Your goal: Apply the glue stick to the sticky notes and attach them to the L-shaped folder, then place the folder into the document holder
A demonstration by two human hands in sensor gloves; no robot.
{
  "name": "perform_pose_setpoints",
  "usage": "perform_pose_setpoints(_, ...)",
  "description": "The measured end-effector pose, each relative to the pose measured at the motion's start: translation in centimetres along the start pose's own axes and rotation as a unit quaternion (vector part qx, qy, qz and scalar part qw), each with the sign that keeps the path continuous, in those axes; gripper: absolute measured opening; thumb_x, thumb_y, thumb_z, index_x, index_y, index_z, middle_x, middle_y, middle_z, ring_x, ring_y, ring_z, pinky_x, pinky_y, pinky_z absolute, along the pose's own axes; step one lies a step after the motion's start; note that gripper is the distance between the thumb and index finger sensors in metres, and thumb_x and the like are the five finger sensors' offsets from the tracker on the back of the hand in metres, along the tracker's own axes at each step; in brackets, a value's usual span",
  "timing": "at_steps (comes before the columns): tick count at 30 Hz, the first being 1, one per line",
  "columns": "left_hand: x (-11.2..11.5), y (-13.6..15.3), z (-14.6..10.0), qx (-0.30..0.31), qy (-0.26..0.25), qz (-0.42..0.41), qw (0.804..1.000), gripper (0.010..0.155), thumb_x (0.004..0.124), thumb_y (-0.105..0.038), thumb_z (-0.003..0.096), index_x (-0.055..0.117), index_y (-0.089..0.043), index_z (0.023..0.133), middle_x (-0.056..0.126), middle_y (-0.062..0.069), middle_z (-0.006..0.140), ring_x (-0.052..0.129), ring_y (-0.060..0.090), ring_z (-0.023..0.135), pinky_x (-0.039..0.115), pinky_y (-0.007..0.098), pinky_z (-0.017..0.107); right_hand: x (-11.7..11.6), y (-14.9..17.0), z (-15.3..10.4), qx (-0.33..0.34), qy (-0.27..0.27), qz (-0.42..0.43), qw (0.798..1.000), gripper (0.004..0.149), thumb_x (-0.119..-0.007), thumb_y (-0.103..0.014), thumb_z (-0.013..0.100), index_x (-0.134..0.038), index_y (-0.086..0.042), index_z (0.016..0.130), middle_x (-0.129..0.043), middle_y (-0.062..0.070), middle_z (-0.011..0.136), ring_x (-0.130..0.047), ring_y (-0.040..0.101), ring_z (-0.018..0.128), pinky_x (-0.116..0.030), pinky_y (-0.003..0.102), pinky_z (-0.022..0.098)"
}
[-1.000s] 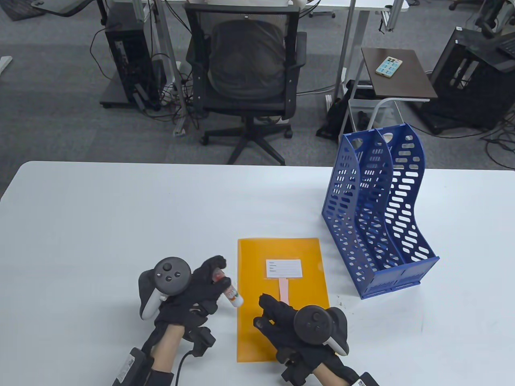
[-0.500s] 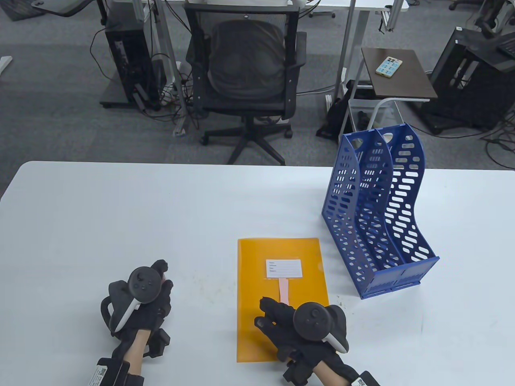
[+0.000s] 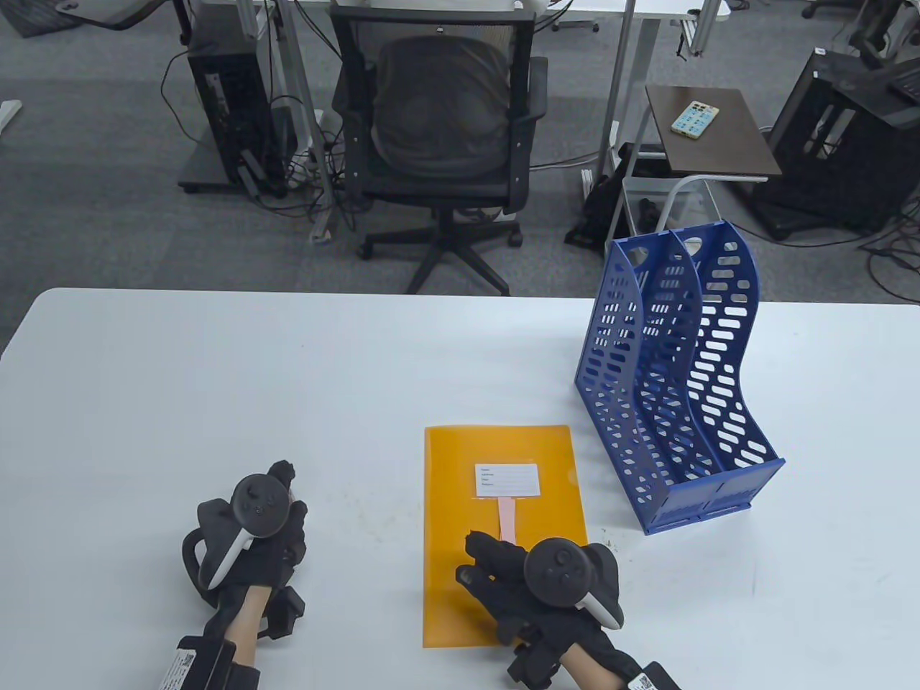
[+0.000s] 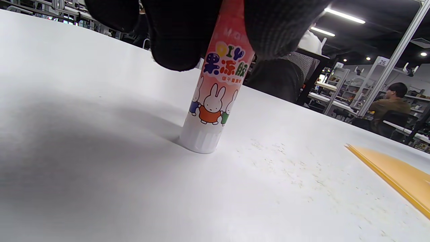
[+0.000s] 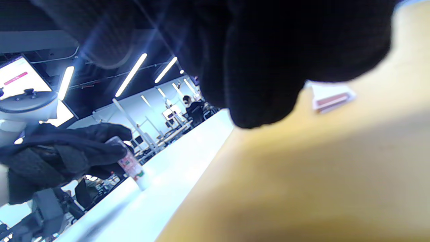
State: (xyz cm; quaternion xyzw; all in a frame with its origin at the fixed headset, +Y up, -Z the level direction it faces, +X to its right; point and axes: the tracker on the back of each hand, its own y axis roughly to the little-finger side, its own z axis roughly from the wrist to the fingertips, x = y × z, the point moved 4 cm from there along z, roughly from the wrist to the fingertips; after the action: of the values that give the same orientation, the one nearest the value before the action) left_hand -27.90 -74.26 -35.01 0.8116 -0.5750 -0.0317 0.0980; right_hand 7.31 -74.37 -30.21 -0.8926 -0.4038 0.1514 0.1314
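1. Table view: left hand (image 3: pixel 248 535) now well left of the orange folder (image 3: pixel 460 582); a second ago beside its left edge with the glue stick tilted. Right hand (image 3: pixel 535 575) unmoved, fingers flat on the folder's near half, touching the pink sticky note (image 3: pixel 507 519). Blue document holder (image 3: pixel 675 402) far right, empty.
2. Left wrist view: fingers (image 4: pixel 174 40) curled round the glue stick (image 4: pixel 215 101), base planted upright on the table (image 4: pixel 84 168).
3. Right wrist view: blurred; fingers (image 5: pixel 262 67) pressed on the folder.
4. Judgement: gluing finished, stick being parked; folder into holder next.
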Motion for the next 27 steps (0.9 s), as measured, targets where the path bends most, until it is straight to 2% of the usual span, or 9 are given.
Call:
perform_pose_setpoints(8, -1.1, -0.1, -0.4, 0.001, -0.005, -0.011, 1.000, 0.075, 0.079, -0.045, 0.0515, 0.038, -0.020, 0.109, 0.060, 0.011, 0.111, 0.072, 0.035, 0.098, 0.051, 0.066, 0.074, 0.0, 0.1, 0.0, -0.001, 0.000, 0.001, 1.000, 0.067, -0.075, -0.052, 0.049, -0.074, -0.003, 0.094, -0.091, 0.022, 0.076, -0.102, 0.033, 0.041, -0.086, 0.046, 0.027)
perform_pose_setpoints(12, -2.2, -0.9, -1.0, 0.007, -0.015, -0.021, 1.000, 0.084, 0.079, -0.052, 0.0507, 0.031, -0.018, 0.111, 0.042, 0.014, 0.117, 0.045, 0.041, 0.111, 0.035, 0.070, 0.076, 0.5, 0.3, 0.0, -0.005, 0.009, 0.002, 1.000, 0.067, -0.075, -0.052, 0.049, -0.074, -0.003, 0.094, -0.091, 0.022, 0.077, -0.102, 0.033, 0.041, -0.086, 0.046, 0.027)
perform_pose_setpoints(15, -3.6, -2.5, -1.8, 0.031, -0.029, -0.030, 0.999, 0.089, 0.078, -0.056, 0.0502, 0.026, -0.018, 0.112, 0.027, 0.015, 0.120, 0.025, 0.042, 0.113, 0.023, 0.070, 0.076, 1.5, 0.7, 0.0, -0.019, 0.028, 0.006, 0.999, 0.067, -0.077, -0.052, 0.048, -0.074, -0.003, 0.094, -0.091, 0.022, 0.077, -0.102, 0.033, 0.043, -0.086, 0.046, 0.028)
perform_pose_setpoints(18, -4.9, -4.8, -2.6, 0.074, -0.036, -0.043, 0.996, 0.090, 0.077, -0.057, 0.0506, 0.023, -0.019, 0.113, 0.019, 0.014, 0.120, 0.014, 0.042, 0.111, 0.017, 0.069, 0.074, 2.8, 1.8, -0.2, -0.056, 0.068, -0.016, 0.996, 0.069, -0.083, -0.050, 0.046, -0.073, -0.003, 0.095, -0.090, 0.022, 0.078, -0.101, 0.034, 0.046, -0.085, 0.048, 0.030)
perform_pose_setpoints(21, -5.6, -7.1, -3.4, 0.117, -0.035, -0.062, 0.991, 0.090, 0.077, -0.057, 0.0509, 0.024, -0.020, 0.113, 0.017, 0.014, 0.120, 0.013, 0.041, 0.111, 0.016, 0.069, 0.074, 3.9, 3.1, -0.3, -0.105, 0.078, -0.074, 0.989, 0.078, -0.089, -0.050, 0.044, -0.064, -0.002, 0.100, -0.085, 0.022, 0.085, -0.097, 0.037, 0.056, -0.083, 0.050, 0.034)
perform_pose_setpoints(23, -5.6, -9.1, -3.9, 0.147, -0.024, -0.064, 0.987, 0.090, 0.078, -0.056, 0.0507, 0.024, -0.020, 0.113, 0.018, 0.013, 0.120, 0.018, 0.041, 0.111, 0.020, 0.067, 0.075, 4.5, 4.4, -0.3, -0.143, 0.072, -0.146, 0.976, 0.083, -0.090, -0.051, 0.043, -0.059, -0.002, 0.103, -0.083, 0.020, 0.089, -0.093, 0.039, 0.065, -0.082, 0.052, 0.038)
perform_pose_setpoints(27, -4.5, -11.6, -3.9, 0.168, 0.006, -0.039, 0.985, 0.089, 0.078, -0.055, 0.0511, 0.024, -0.021, 0.113, 0.023, 0.013, 0.119, 0.030, 0.039, 0.108, 0.030, 0.065, 0.076, 5.0, 6.2, -0.4, -0.187, 0.068, -0.229, 0.953, 0.088, -0.092, -0.052, 0.041, -0.056, -0.003, 0.105, -0.080, 0.020, 0.093, -0.088, 0.041, 0.074, -0.079, 0.054, 0.042)
